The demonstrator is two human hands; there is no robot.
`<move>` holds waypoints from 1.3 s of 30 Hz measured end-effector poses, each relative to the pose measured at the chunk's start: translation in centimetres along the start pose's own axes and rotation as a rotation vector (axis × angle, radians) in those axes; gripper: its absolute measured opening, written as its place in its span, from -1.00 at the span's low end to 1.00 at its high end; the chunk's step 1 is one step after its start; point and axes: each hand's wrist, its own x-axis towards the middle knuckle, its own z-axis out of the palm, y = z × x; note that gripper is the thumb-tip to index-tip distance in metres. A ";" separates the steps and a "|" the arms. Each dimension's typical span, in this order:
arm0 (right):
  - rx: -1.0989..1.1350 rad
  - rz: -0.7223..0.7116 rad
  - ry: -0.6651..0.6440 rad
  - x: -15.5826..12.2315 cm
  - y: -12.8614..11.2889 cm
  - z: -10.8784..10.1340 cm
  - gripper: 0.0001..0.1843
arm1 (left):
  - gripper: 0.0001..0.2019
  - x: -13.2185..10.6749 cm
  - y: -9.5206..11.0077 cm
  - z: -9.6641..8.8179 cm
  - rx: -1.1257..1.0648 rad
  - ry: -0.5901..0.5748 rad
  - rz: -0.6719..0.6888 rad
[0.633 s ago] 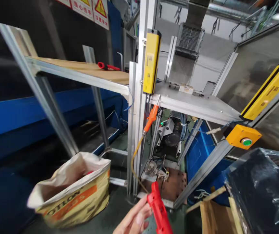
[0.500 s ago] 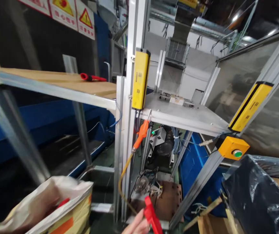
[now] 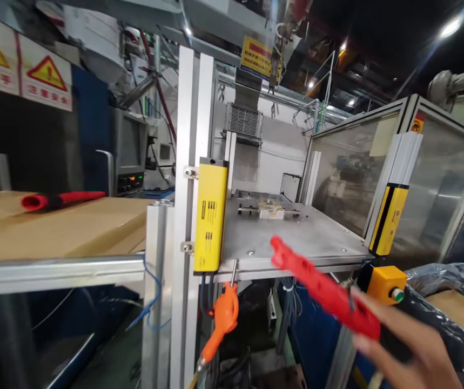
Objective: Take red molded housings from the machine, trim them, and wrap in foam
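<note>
Right hand: your hand (image 3: 405, 351) is low at the right of the view, fingers (image 3: 381, 324) stretched forward and pressed against the rear of the red tool (image 3: 323, 289) — it looks like a loose pinch, though blur hides the thumb.
Left hand: out of sight, so you cannot tell what it is doing.
Red tool: long red plastic body, tilted up and to the left, its tip in front of the near edge of the metal table (image 3: 296, 237), above the yellow button box (image 3: 385, 283).
Around it: a yellow sensor bar (image 3: 209, 216) on the aluminium post (image 3: 187, 162), an orange air gun (image 3: 221, 319) hanging below it, and a second red tool (image 3: 59, 200) lying on the cardboard sheet (image 3: 61, 227) at the left.
Step in hand: you seem to be carrying the tool up to table height, not yet set down or applied.
Next move: it calls for a firmer grip and a steady tip — keep clear of the button box.
</note>
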 end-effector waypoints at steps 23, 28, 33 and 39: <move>-0.827 0.081 -0.346 27.2 -2.7 19.2 -0.66 | -0.62 8.6 -5.8 -3.2 0.084 -0.223 -0.039; -0.805 0.071 -0.352 27.1 -2.3 19.0 -0.59 | -0.63 8.9 -5.6 -3.3 0.112 -0.250 -0.048; -0.761 0.064 -0.350 27.2 -2.2 19.3 -0.57 | -0.63 8.8 -5.3 -3.4 0.121 -0.264 -0.072; -0.721 0.082 -0.388 27.3 -1.9 19.1 -0.57 | -0.55 8.6 -5.6 -3.5 0.114 -0.241 -0.093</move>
